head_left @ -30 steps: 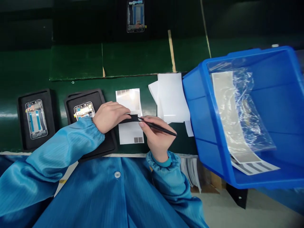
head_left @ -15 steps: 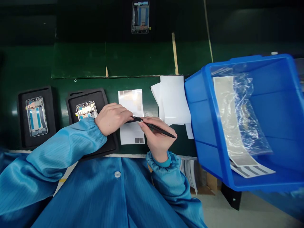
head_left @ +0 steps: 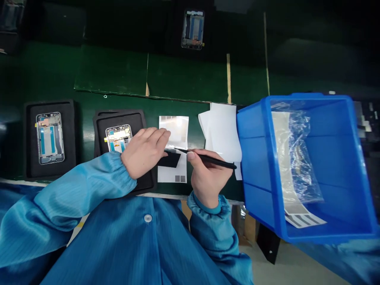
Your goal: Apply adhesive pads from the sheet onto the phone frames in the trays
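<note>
Pinched in my right hand is a pair of black tweezers, the tip pointing left. My left hand has its thumb and fingers closed on the edge of a thin black rectangular piece. The tweezer tip is at the upper edge of that piece; whether it touches cannot be made out. Beneath both lies a white backing sheet with small grey squares at its lower end. Left of it, an opened phone sits in a black tray, partly hidden by my left hand and sleeve.
Another opened phone lies in a black tray at far left. A further phone is on the dark back surface. White sheets lie beside a blue bin holding a grey strip sheet and clear plastic.
The view has shifted somewhat. My right hand has drawn away from my left, and the tweezers lie flatter. The black piece now shows plainly between them.
</note>
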Tool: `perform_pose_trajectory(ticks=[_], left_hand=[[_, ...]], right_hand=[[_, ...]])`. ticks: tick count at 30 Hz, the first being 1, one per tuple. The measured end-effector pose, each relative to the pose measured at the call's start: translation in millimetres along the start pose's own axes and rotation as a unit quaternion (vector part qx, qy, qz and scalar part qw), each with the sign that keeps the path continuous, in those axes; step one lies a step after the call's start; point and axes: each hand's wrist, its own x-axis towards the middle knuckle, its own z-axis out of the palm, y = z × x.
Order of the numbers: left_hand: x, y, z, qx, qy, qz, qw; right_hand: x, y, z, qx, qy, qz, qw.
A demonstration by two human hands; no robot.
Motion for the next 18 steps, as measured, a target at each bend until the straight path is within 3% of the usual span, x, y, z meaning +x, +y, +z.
perform_pose_trajectory(ticks=[5, 9, 13, 18], left_hand=[[-66, -13, -29.8, -0.010, 0.011, -0.083, 0.996], [-110, -28, -22.4, -0.008, 0.070, -0.193, 0.979], [-122, -34, -6.8, -0.026, 0.114, -0.261, 0.958], [-119, -39, 0.9, -0.048, 0.077, -0.283, 0.955]], right_hand=[[-5, -7, 16, -0.003, -0.045, 0.053, 0.998], [-13, -18, 49, -0.011, -0.144, 0.081, 0.986], [-17, -24, 94, -0.033, -0.225, 0.095, 0.969], [-10, -14, 133, -0.056, -0.250, 0.091, 0.962]])
